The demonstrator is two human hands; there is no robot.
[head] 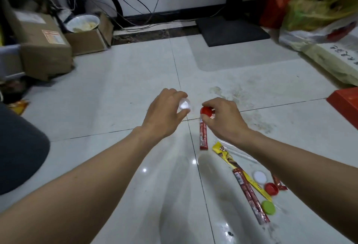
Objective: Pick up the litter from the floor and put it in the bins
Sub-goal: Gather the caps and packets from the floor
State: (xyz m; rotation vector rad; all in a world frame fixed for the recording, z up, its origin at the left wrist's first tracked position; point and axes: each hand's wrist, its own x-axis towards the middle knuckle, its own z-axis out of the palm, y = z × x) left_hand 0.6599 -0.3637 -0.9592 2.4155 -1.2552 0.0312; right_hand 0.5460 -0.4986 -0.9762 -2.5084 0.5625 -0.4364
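Left hand [164, 112] pinches a white cap [184, 105]; right hand [222, 117] pinches a red cap [206, 111] and red wrapper [203, 137]. More wrappers and caps lie on the floor [116, 89], lower right.

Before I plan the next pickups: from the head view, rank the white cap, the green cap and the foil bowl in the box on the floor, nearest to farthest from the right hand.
1. White cap: on the tiles to the right, just under the forearm of the right hand.
2. Green cap: lower right, further toward the camera.
3. Foil bowl: far upper left, in a cardboard box.
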